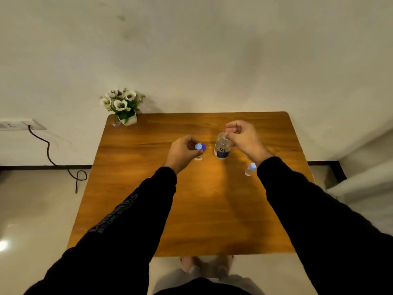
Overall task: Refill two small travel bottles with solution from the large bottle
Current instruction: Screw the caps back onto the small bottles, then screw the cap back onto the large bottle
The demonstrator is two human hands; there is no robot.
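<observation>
Head view: left hand [184, 149] holds small bottle [199, 153]; right hand [244, 136] pinches large bottle [222, 146].

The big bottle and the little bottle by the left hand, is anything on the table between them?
Nothing visible. Only bare table shows between the large bottle, gripped at its top by the right hand, and the small bottle held by the left hand.

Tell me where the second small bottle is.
In the head view the second small bottle stands on the table, right of centre, against the right sleeve and nearer the person than the large bottle.
</observation>
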